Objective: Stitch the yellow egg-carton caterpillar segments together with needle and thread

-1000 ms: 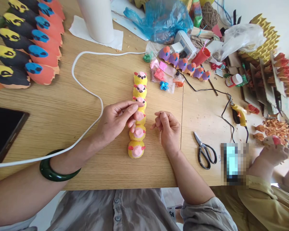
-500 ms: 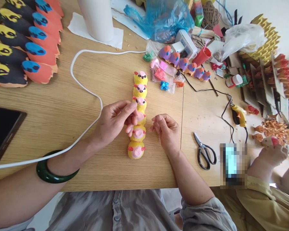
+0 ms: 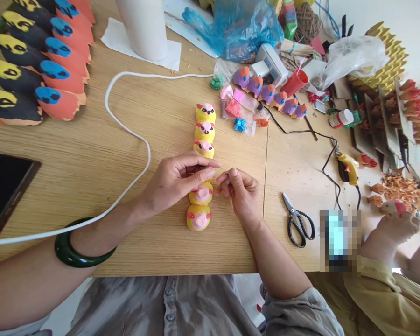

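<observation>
A row of yellow egg-carton cups (image 3: 200, 211) with pink clay faces and small red ears lies lengthwise before me on the table. Black eye marks show on the far three faces. My left hand (image 3: 173, 179) is over the middle of the row, hiding one cup; its thumb and index finger are stretched out and slightly apart. Just right of the row, my right hand (image 3: 244, 193) has its thumb pressed against its bent index finger. Anything pinched there is too small to make out.
A white cable (image 3: 147, 149) curves across the left side. Bagged coloured clay (image 3: 234, 108) and purple cups (image 3: 267, 93) lie beyond the row. Scissors (image 3: 296, 219), a yellow-black tool (image 3: 348, 169) and another person's hand (image 3: 397, 226) are at right. Painted cups (image 3: 63, 100) fill the far left.
My left hand has shifted slightly right over the row, and its thumb and index finger have straightened out from a curled pinch. The right hand stays nearly in place, its thumb still pressed down.
</observation>
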A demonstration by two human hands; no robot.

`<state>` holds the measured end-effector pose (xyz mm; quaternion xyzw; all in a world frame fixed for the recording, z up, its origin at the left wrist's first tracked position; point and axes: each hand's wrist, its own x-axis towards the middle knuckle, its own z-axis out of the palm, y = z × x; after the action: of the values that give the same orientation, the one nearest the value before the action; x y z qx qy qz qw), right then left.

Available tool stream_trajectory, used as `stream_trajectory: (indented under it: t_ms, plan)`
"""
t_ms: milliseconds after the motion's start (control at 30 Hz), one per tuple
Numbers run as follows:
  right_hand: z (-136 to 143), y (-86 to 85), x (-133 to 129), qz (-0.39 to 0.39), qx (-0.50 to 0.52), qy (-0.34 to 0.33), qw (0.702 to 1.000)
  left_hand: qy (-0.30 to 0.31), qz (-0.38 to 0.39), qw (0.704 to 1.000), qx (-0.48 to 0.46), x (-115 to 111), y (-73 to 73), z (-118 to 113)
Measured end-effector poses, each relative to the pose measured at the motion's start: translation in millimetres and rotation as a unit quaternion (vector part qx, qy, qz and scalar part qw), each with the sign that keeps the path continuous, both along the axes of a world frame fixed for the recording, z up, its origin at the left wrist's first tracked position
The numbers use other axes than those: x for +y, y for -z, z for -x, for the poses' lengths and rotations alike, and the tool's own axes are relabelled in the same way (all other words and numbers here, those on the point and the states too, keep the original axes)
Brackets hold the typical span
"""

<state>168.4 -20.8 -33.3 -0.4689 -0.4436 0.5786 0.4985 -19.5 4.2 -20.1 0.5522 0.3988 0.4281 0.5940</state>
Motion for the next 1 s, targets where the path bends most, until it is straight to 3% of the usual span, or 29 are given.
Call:
stream_trajectory:
  t_ms: [200,300,733,1000]
  plan:
    - [3,-7.8,-6,-0.052,-0.075,-0.026,0.995,-0.022,-0.16,0.983,0.083,-5,1.8,-4]
    - [3,-10.9,-8,-0.047,-0.094,-0.037,0.994,-0.036,-0.201,0.974,0.098,-6,3.1,-4]
    - [3,-6.9,-3,0.011,-0.022,0.021,0.999,-0.047,-0.188,0.976,0.103,-5,2.1,-1]
    - [2,-8.2,-5,0.019,-0.052,0.015,0.998,-0.047,-0.15,0.98,0.123,-5,-0.7,-1]
